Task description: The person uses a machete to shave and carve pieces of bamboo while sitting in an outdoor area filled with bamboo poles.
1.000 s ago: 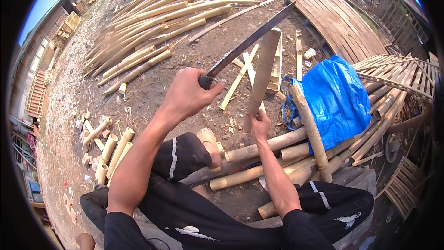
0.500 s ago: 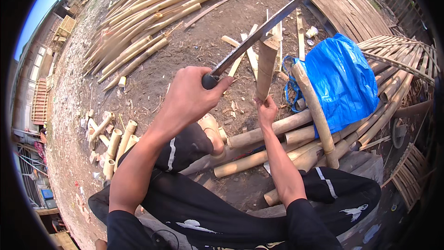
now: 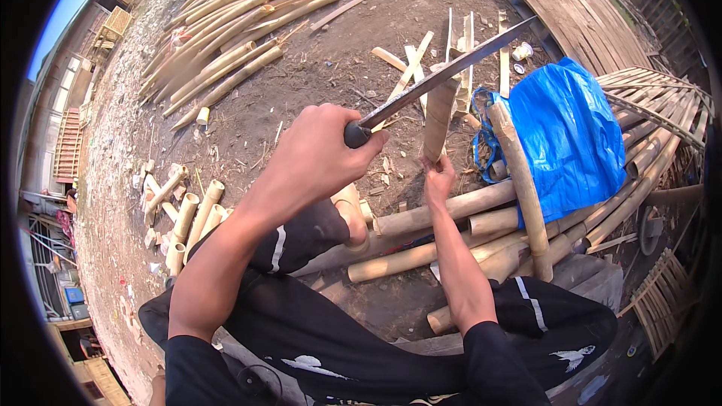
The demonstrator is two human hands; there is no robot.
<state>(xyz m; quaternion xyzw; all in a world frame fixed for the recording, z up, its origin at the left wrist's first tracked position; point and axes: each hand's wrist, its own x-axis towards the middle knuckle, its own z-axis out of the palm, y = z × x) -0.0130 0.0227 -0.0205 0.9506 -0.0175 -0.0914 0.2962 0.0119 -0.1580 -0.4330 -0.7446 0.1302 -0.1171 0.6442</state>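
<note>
My left hand [image 3: 322, 146] is wrapped round the dark handle of a long machete [image 3: 481, 53]. Its blade slants up to the right and crosses the top end of a split bamboo piece [image 3: 437, 122]; I cannot tell whether it touches or has entered the bamboo. Low down on that same upright piece, my right hand [image 3: 441, 180] grips it with closed fingers. Both hands are in front of my bent legs, which are in black trousers [image 3: 331, 323].
Bamboo poles [image 3: 406, 263] lie between my legs, near a leaning pole [image 3: 519, 173] and a blue plastic sheet [image 3: 568, 139]. Split strips [image 3: 412, 68] litter the ground ahead. A long pole pile [image 3: 248, 26] lies far left, short bamboo lengths [image 3: 201, 210] nearer, a wooden platform [image 3: 564, 4] far right.
The machete has swung to a flatter angle, its blade now lower across the bamboo's top. My left hand moved slightly right, while my right hand keeps its grip. The whole view shifted a little.
</note>
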